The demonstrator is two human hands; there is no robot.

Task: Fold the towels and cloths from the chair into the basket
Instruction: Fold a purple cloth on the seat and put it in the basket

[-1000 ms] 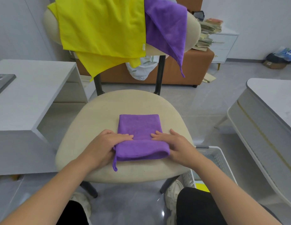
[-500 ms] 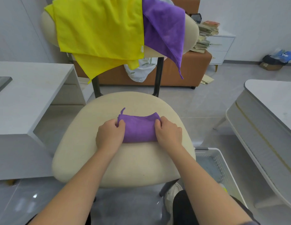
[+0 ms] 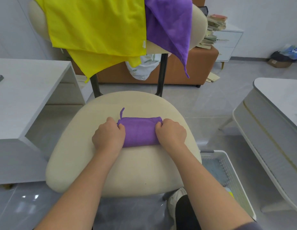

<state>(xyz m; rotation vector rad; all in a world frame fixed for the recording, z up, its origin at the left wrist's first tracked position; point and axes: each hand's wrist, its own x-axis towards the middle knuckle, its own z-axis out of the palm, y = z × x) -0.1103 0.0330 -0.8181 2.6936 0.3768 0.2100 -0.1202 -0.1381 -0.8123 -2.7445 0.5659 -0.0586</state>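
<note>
A small folded purple cloth (image 3: 139, 131) lies in the middle of the beige chair seat (image 3: 128, 171). My left hand (image 3: 108, 136) grips its left end and my right hand (image 3: 171, 132) grips its right end, fingers curled round the edges. A thin loop sticks up from the cloth's far left corner. Over the chair back hang a large yellow cloth (image 3: 96, 29) and another purple cloth (image 3: 171, 25). The white plastic basket (image 3: 227, 163) stands on the floor to the right of the seat, with something yellow low inside it.
A white desk (image 3: 26, 90) stands to the left and a pale rounded table (image 3: 277, 110) to the right. Behind the chair are an orange cabinet (image 3: 202, 63), a stack of books (image 3: 214, 29) and a white patterned bag (image 3: 142, 68). My shoe (image 3: 176, 196) shows under the seat.
The purple cloth went from a longer rectangle to a short bundle, its near half folded away from me. Both hands moved forward with it and now clasp its ends.
</note>
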